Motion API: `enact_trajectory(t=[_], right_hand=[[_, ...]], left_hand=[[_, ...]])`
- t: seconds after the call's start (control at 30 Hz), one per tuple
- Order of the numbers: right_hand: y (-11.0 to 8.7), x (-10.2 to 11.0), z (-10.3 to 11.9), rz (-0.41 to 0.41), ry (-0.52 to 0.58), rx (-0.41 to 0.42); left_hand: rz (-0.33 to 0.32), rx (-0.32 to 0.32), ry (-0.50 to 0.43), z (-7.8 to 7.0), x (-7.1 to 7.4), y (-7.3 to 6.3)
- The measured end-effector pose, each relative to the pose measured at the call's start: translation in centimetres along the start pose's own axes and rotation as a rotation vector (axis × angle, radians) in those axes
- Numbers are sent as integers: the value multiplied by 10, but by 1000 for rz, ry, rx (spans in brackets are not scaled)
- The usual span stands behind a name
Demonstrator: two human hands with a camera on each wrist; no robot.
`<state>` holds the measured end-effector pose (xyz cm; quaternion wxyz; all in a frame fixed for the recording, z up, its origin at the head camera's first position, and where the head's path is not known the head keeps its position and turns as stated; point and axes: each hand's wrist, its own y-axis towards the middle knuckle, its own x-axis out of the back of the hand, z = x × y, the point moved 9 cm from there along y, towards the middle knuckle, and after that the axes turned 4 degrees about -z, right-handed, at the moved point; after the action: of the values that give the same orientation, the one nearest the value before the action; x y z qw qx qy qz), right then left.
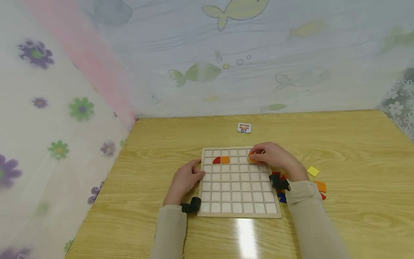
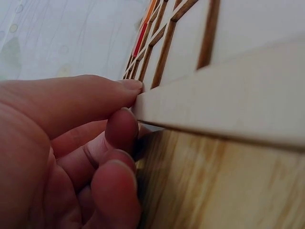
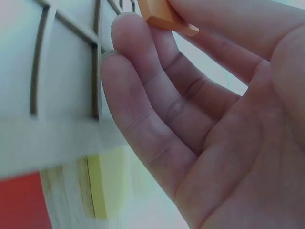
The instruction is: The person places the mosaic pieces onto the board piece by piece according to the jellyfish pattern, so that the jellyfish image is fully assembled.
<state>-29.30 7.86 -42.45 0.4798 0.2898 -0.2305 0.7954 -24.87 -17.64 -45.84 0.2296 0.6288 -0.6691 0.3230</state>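
A wooden grid board [image 1: 239,216] lies flat on the table. In its second row from the back are a red quarter-circle tile [image 1: 217,160] and, beside it, an orange square tile [image 1: 225,160]. My left hand [image 1: 183,181] grips the board's left edge; its thumb [image 2: 109,95] presses on the rim and the other fingers curl below it. Over the back right of the grid, my right hand [image 1: 275,156] pinches another orange tile [image 3: 164,16] between thumb and fingertips. The other right fingers [image 3: 128,90] hang close above the cells.
Loose tiles lie right of the board, partly hidden by the right wrist: yellow [image 1: 313,171], orange [image 1: 320,186], blue [image 1: 282,197] and several red ones. Behind the board lies a small printed card [image 1: 244,127]. A fish-patterned wall [image 1: 194,97] closes off the table's far side.
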Motion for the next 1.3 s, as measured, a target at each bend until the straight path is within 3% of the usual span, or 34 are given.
enact_trajectory(t=[0.43, 0.87, 1.3], right_hand=[[13, -15, 11, -30, -71, 26], [23, -29, 25, -132, -92, -16], [24, -31, 29, -168, -157, -7]], left_hand=[[-7, -19, 18, -3, 0, 1], [-4, -10, 6, -1, 0, 0], [-16, -25, 29, -2, 1, 1]])
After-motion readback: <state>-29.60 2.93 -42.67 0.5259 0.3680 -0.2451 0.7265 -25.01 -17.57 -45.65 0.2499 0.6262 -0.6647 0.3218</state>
